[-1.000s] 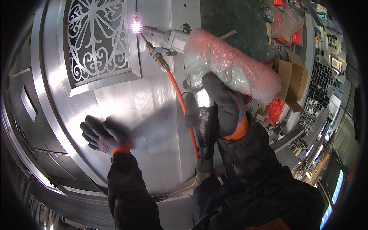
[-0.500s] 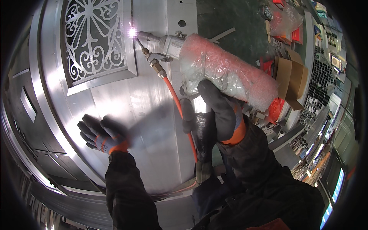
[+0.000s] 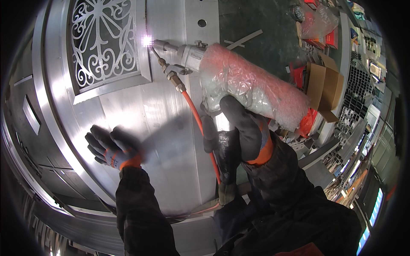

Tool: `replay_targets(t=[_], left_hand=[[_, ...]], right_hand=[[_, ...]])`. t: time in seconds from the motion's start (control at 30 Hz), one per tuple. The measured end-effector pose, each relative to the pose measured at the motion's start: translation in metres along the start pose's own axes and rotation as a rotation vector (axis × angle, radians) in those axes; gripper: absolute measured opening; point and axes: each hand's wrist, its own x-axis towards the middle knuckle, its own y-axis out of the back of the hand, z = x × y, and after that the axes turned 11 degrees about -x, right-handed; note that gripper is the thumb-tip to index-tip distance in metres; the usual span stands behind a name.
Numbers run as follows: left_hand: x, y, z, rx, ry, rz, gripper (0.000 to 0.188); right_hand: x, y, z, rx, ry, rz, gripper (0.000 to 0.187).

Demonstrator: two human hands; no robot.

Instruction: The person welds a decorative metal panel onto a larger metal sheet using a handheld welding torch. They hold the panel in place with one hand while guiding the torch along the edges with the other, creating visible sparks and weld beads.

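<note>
In my gloved right hand (image 3: 248, 130) is the black-taped handle of a welding gun (image 3: 191, 56), the fingers wrapped round it. Pink and clear bubble wrap (image 3: 252, 85) covers the gun's thick body. Its nozzle points left, and a bright weld spot (image 3: 147, 41) glows at the tip, by the frame edge of a scrollwork grille (image 3: 102, 64). Below the nozzle, an orange hose (image 3: 194, 109) joins a brass fitting (image 3: 174, 79). My gloved left hand (image 3: 112, 147) rests on the shiny metal door panel (image 3: 132, 109) with its fingers stretched out, holding nothing.
An open cardboard box (image 3: 326, 85) stands on the right, close to red packaging and a clear plastic bag (image 3: 318, 23). Thin metal strips (image 3: 243, 40) lie on the dark green surface beyond the gun. Stacked metal profiles (image 3: 356, 91) fill the far right.
The gun and its glowing tip have shifted slightly toward me along the grille's frame edge. My right hand has moved slightly nearer with it; my left hand stays nearly in place.
</note>
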Motion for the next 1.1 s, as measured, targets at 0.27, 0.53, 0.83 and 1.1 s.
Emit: replay_targets(t=[0.27,0.53,0.83,1.1], left_hand=[[0.001,0.001,0.001,-0.023,-0.006,0.012,0.07],[0.001,0.001,0.002,-0.004,0.002,0.003,0.071],[0.004,0.003,0.006,0.033,0.073,-0.058,0.072],[0.003,-0.001,-0.001,0.07,0.07,-0.073,0.073]], right_hand=[[-0.006,0.001,0.003,0.104,-0.057,-0.048,0.048],[-0.019,0.009,0.002,0.067,-0.027,0.005,0.039],[0.015,0.024,-0.004,0.0,0.127,0.044,0.042],[0.035,0.012,-0.024,0.177,-0.031,0.067,0.037]])
